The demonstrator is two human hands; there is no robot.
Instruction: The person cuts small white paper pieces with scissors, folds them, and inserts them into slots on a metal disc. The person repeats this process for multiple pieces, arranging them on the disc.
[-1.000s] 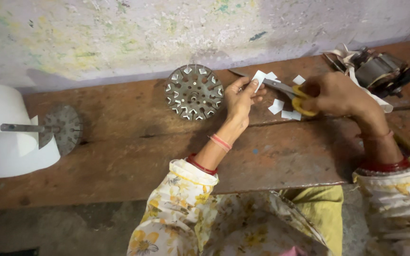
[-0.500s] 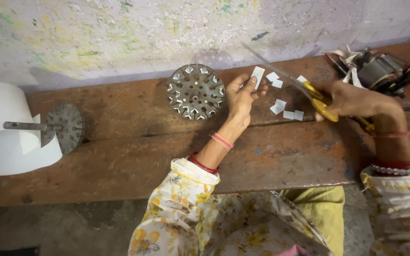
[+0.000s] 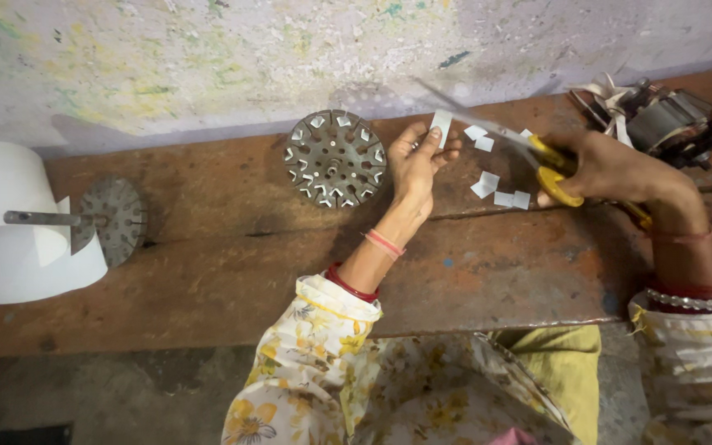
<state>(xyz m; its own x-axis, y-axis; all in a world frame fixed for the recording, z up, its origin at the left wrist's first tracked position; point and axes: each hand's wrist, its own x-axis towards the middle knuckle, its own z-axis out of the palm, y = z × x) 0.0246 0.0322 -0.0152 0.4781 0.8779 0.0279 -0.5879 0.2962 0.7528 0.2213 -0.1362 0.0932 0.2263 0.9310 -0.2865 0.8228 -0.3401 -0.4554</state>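
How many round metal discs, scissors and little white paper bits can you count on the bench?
Round slotted metal discs: 2
Yellow-handled scissors: 1, in the right hand
Small white paper pieces: 7, one in the left hand
Total: 10

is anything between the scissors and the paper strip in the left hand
Nothing visible. The scissors in the right hand have blades reaching toward the paper strip pinched in the left hand, with only open air between. The cut paper pieces lie lower on the bench.
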